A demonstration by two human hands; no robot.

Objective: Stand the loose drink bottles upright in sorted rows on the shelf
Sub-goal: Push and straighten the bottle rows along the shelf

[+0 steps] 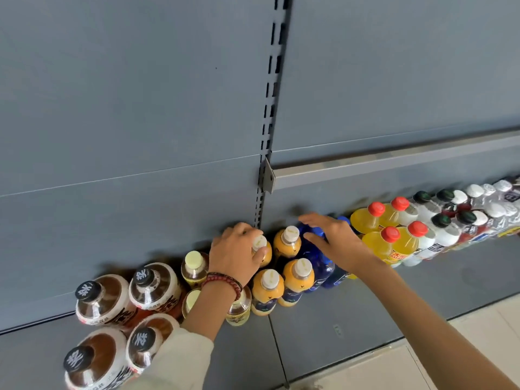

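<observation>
Upright bottles stand in rows along the back of a grey shelf. My left hand grips the neck of an orange juice bottle with a white cap in the back row. Three more orange bottles stand beside it. My right hand hovers open, fingers spread, over the dark blue bottles. Left of the hands stand pale yellow tea bottles and brown tea bottles with black caps. To the right are yellow bottles with red caps.
Further right the row continues with white, black-capped and clear bottles up to the frame edge. A slotted upright post splits the grey back panel. Bare shelf runs in front of the rows, with tiled floor below.
</observation>
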